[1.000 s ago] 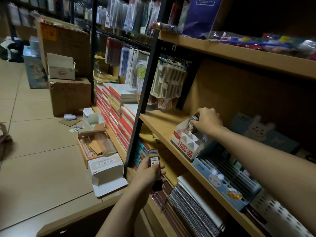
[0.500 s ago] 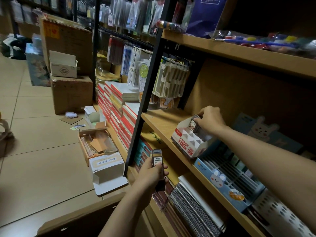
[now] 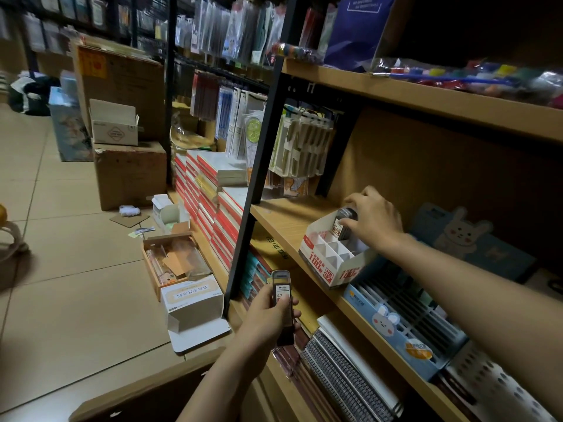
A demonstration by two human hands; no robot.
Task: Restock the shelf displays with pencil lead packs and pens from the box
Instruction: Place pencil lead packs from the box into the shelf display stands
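Lead packs [image 3: 282, 306] — pinched by both hands.

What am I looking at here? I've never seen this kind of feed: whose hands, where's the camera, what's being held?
There is no machine: a person wears one camera on the head, looking down at both hands. The right hand grips a lead pack at the white display box on the wooden shelf. The left hand holds more lead packs lower down, waiting. A blue rabbit tray stands beside the display box. Opened cartons lie on the floor.
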